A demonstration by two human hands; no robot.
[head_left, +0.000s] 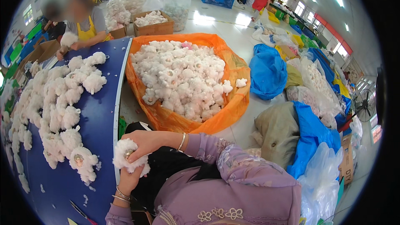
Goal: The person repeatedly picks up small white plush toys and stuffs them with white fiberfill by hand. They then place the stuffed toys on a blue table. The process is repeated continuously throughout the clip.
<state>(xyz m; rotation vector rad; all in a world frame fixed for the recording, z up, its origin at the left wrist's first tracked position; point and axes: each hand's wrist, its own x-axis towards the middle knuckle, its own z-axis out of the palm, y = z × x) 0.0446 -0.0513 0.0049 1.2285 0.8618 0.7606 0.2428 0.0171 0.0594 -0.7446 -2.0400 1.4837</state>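
Observation:
A small white fluffy plush toy (121,161) is held at the edge of the blue table, over my lap. My right hand (145,141) grips it from above, with the thumb pressed into its middle near a small face-like patch. From below, my left hand (130,179) wraps round its underside; fur hides some of those fingers. Many similar white plush toys (62,96) lie heaped on the table to the left. The nearest of them, a plush toy (81,160), shows a printed face.
A large orange sack (237,96) full of white plush toys stands ahead. Scissors (81,212) and fluff lie on the blue table (104,116). Across it, a person in a yellow apron (87,27) handles a white piece. Blue bags (268,71) and stuffed sacks (277,131) line the right.

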